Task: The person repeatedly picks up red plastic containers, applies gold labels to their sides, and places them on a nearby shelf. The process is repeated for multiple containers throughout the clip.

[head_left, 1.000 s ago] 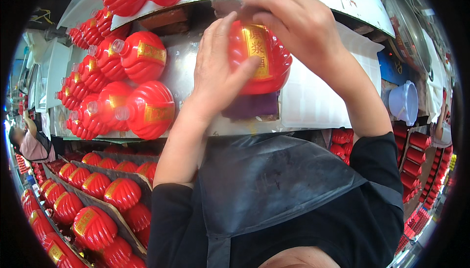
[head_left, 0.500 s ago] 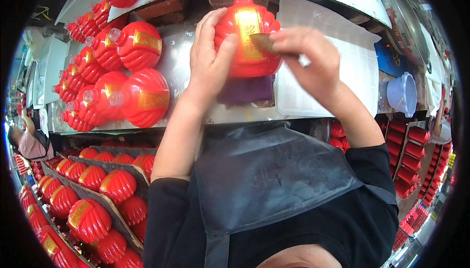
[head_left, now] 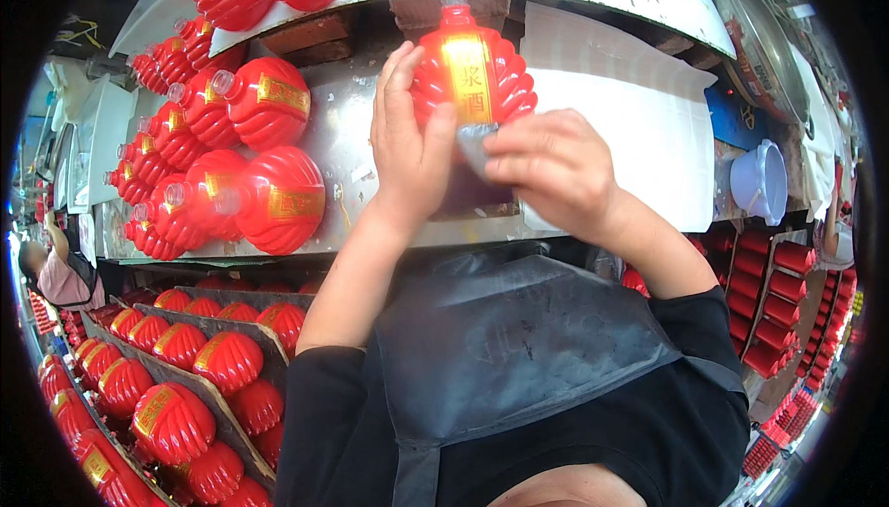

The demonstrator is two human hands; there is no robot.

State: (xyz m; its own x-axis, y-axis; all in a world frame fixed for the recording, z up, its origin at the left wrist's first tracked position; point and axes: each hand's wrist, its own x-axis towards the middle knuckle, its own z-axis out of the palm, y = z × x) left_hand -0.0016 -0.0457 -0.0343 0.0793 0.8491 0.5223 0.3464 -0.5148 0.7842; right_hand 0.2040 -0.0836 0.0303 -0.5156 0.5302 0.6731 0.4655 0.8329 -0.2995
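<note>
A ribbed red bottle (head_left: 512, 79) with a gold label (head_left: 469, 53) lies on its back, its clear neck against a grey block (head_left: 404, 0). My left hand (head_left: 408, 137) steadies its left side, fingers straight along the edge and thumb over the lower front. Between the fingertips of my right hand (head_left: 560, 166) is a small flat grey scraper (head_left: 476, 148), pressed against the label's lower end. The bottle's base is hidden behind my hands. Beneath it a dark purple pad (head_left: 468, 197) shows in part.
Several finished-looking red bottles (head_left: 287, 197) stand and lie left on the metal bench (head_left: 347, 104). White translucent sheets (head_left: 639, 137) cover the right side. A pale blue bucket (head_left: 759, 183) sits at far right. Racks of red bottles (head_left: 174, 422) fill the lower left. Another person (head_left: 69, 275) is at far left.
My right hand has moved down and left, drawing the scraper from the label's middle to its lower end. My left hand has stayed beside the bottle, slightly lower.
</note>
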